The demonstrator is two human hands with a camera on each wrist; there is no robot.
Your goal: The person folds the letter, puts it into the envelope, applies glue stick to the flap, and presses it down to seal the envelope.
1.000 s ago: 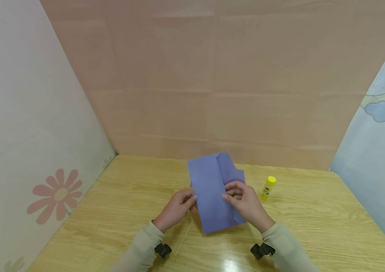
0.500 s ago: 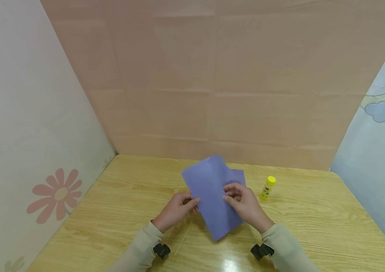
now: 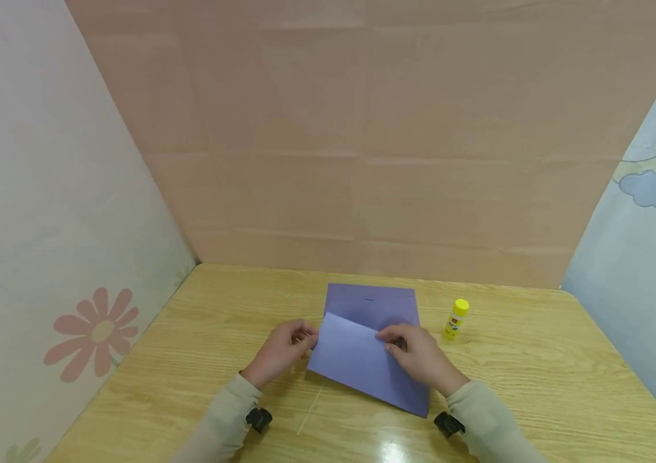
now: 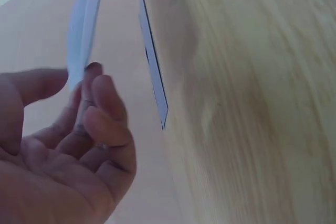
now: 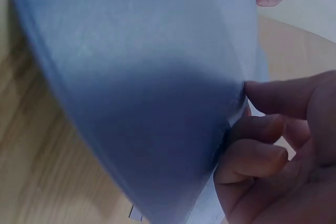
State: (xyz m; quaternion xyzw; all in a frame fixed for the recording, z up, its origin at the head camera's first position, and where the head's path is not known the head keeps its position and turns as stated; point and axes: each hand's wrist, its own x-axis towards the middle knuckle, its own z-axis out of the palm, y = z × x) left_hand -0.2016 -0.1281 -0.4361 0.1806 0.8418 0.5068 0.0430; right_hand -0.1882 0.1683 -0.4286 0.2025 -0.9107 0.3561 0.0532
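Note:
A purple folded paper [image 3: 357, 360] is held tilted in front of me, its lower right corner pointing down toward the table's front. My right hand [image 3: 417, 354] pinches its upper edge between thumb and fingers; in the right wrist view, the paper [image 5: 147, 77] bends near those fingertips. At the left end, my left hand [image 3: 284, 350] has thumb and fingertips around the edge of the paper [image 4: 89, 30]. Behind and below it, a second purple sheet [image 3: 371, 296] with a small dark mark lies flat on the table, partly covered in the head view.
A yellow glue stick [image 3: 456, 319] stands upright to the right of the papers. A thin pale strip [image 3: 310, 408] lies on the wooden table [image 3: 536, 373], left of the paper. A brown paper wall [image 3: 363, 161] rises behind, with patterned walls at both sides.
The folded paper has turned from upright to lying nearly crosswise and come down, uncovering the flat sheet behind. My left hand has shifted slightly left; the right has stayed nearly in place.

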